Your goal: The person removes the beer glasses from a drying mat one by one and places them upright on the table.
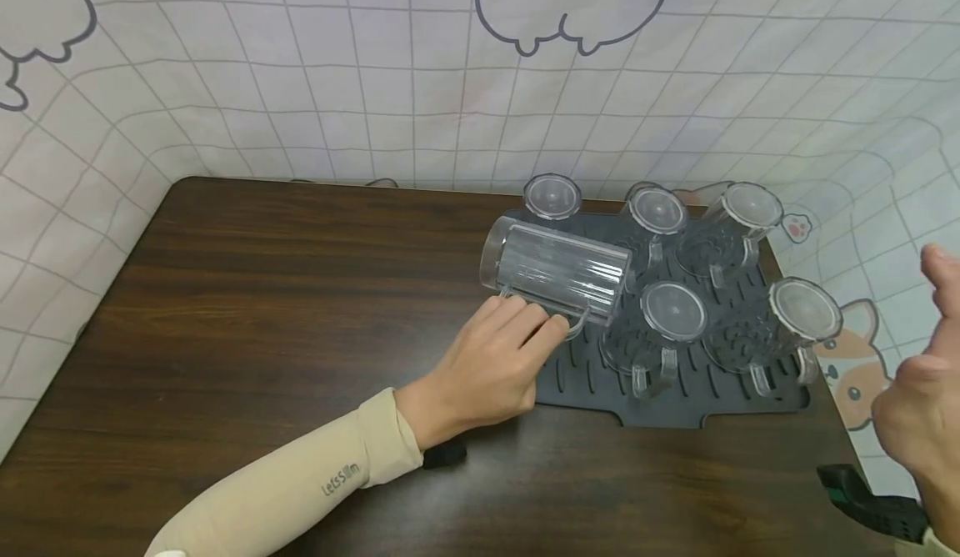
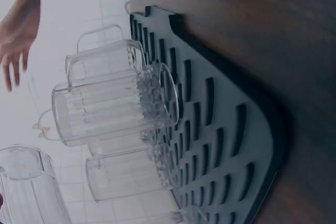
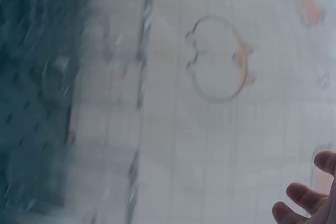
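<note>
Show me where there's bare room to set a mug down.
Widest: the tabletop left of the grey mat, beyond the left sleeve. A narrower strip lies in front of the mat. Upturned mugs crowd the mat's back, middle and right.

"What is the left hand [image 1: 483, 365] hiding?"

"It is covering part of the handle [image 1: 579, 325] on the tilted glass mug [image 1: 558, 269], which is itself obscuring the lower part of the back-left mug [image 1: 552, 197]."

"And the right hand [image 1: 918, 390]?"

"The right edge is cropping it in the head view and in its own wrist view, where only some fingertips [image 3: 303, 195] are showing."

"Is anything blurring?"

"The drying mat [image 3: 31, 129] is smearing into dark haze there, running off the left edge."
</note>
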{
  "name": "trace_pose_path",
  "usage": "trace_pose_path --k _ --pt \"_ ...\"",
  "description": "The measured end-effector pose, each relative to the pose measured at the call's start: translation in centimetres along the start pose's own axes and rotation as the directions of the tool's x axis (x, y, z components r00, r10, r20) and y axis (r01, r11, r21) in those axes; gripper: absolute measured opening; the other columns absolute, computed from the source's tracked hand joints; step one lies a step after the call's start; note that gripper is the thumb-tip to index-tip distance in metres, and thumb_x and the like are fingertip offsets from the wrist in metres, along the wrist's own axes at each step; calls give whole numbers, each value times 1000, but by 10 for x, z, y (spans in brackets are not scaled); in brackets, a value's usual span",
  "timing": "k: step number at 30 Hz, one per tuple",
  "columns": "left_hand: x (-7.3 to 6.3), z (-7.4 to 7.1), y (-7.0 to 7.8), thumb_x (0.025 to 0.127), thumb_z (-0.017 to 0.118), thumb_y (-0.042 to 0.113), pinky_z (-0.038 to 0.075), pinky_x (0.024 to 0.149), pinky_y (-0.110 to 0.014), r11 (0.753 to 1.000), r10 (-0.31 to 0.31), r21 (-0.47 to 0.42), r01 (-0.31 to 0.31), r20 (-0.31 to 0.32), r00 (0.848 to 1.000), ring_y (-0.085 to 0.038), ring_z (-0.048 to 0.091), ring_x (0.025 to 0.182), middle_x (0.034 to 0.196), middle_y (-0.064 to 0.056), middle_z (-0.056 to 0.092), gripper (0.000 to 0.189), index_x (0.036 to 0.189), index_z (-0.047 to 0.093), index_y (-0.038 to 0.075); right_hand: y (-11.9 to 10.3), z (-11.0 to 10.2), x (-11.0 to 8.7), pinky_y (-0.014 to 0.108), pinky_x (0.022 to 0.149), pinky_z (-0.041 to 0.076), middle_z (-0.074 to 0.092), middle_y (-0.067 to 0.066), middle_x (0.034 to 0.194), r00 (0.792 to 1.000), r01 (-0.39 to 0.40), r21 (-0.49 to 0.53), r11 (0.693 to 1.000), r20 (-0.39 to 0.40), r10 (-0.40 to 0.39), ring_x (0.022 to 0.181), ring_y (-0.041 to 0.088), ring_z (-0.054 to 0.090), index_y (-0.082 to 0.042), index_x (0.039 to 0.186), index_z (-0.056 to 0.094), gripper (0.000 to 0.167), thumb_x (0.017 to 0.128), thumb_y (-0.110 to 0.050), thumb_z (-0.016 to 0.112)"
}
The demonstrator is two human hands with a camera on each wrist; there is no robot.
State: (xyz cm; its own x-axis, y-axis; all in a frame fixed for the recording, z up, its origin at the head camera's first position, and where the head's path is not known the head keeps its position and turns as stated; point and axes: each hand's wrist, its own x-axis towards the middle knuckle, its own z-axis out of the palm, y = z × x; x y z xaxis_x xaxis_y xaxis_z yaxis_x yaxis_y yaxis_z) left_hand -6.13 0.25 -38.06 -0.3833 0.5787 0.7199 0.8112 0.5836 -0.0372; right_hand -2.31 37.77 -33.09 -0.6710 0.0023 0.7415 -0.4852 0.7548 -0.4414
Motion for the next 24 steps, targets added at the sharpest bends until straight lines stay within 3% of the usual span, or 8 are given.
trace_pose_path --k 2,5,9,11,16,18,20,24 --pt "3 -2 0 93 43 -1 38 65 -26 999 21 36 -22 10 1000 -16 46 70 82 1 57 26 103 64 10 -13 9 9 43 135 19 39 34 153 995 102 -59 993 9 -102 153 32 35 17 144 40 94 105 -68 27" --pt "6 -5 -1 98 45 5 38 65 -26 995 50 83 -52 19 999 -15 46 69 80 2 56 20 104 63 10 -27 21 16 35 133 19 40 26 155 986 160 26 987 39 -161 153 26 34 18 142 38 91 106 -65 26" --pt "9 -8 0 100 47 9 39 66 -25 989 74 125 -76 19 997 -15 48 70 80 2 56 17 104 63 11 -40 35 20 28 131 14 33 13 159 991 48 340 939 100 -87 152 17 29 17 145 32 82 108 -57 37" --pt "10 -9 0 100 48 10 39 67 -25 986 82 142 -83 15 997 -15 48 70 80 2 56 16 104 63 11 -43 43 21 29 132 14 32 12 158 991 5 526 850 110 -74 150 21 33 13 147 31 75 109 -51 41" --pt "11 -10 1 99 48 10 40 67 -25 979 104 177 -103 0 995 -14 49 70 80 3 56 16 104 64 11 -51 64 20 25 126 29 33 12 157 986 -131 845 518 167 -24 146 25 42 2 151 30 63 109 -42 49" --pt "11 -11 2 100 48 10 40 67 -25 977 110 186 -107 -4 994 -14 49 69 80 3 56 16 103 64 11 -54 73 20 25 120 37 36 12 156 981 -174 870 461 192 7 143 25 46 -2 153 32 60 108 -36 54" --pt "12 -12 3 100 49 10 40 67 -25 975 112 196 -108 -10 994 -14 49 69 80 3 56 16 103 64 11 -59 81 18 23 117 43 37 12 157 975 -202 846 494 222 19 143 24 49 -2 154 32 58 107 -24 58" --pt "12 -15 5 99 49 9 39 68 -24 974 103 203 -98 -12 995 -14 48 68 81 3 58 16 104 64 11 -75 97 11 22 118 44 35 14 161 960 -219 720 659 278 15 146 21 49 1 157 28 67 99 0 61"
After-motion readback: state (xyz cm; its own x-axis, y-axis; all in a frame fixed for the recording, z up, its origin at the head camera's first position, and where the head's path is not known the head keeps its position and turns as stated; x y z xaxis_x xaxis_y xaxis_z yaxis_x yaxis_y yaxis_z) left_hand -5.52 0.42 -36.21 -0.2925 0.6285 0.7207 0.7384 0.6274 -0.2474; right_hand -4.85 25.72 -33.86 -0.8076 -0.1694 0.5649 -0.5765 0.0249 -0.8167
